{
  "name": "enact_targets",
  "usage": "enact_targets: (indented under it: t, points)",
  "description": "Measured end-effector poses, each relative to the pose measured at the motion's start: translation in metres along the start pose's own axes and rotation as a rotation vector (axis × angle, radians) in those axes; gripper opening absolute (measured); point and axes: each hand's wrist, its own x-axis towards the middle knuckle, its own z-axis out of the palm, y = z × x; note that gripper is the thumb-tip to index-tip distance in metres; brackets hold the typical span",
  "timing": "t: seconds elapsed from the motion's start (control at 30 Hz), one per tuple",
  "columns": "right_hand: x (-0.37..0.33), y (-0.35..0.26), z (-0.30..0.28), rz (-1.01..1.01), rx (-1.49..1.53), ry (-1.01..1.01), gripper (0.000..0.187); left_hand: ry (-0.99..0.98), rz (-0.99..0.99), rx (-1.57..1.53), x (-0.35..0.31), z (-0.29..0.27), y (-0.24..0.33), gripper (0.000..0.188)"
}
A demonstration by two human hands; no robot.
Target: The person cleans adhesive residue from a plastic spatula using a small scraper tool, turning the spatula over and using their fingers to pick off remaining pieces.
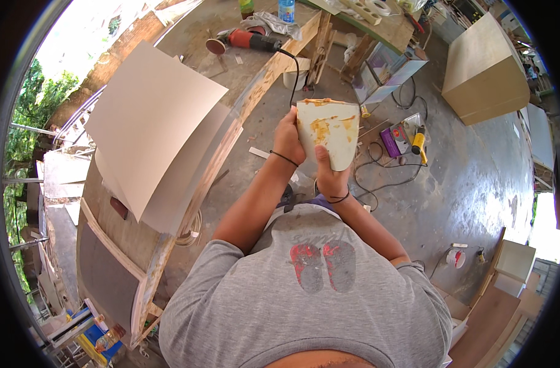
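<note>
Between my two hands I hold a flat, pale board piece (335, 138) in front of me, with one end rounded toward me. Orange-brown smears, which look like glue or filler, mark its face and run along its straight far edge. My left hand (288, 136) grips the left side, its fingers mostly behind the piece. My right hand (332, 178) holds the near rounded end, thumb on the face and the other fingers hidden underneath. A black band circles each wrist.
Large pale sheets (160, 132) lie on a workbench at left. A red-and-black angle grinder (246, 40) rests beyond them, its cord hanging down. On the floor at right lie a yellow-and-black corded tool (419, 141), a purple box (390, 142) and loose cable. A big box-like cabinet (485, 70) stands farther right.
</note>
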Motion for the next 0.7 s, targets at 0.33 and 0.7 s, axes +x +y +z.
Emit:
enact_targets:
  t: [0.33, 0.7]
  points:
    - [-0.002, -0.009, 0.003, -0.092, -0.036, 0.081, 0.031, -0.077, 0.235, 0.408, -0.013, 0.005, -0.010, 0.035]
    - [0.005, -0.001, -0.009, 0.008, 0.029, 0.127, 0.031, -0.068, 0.033, 0.062, -0.020, 0.022, 0.010, 0.028]
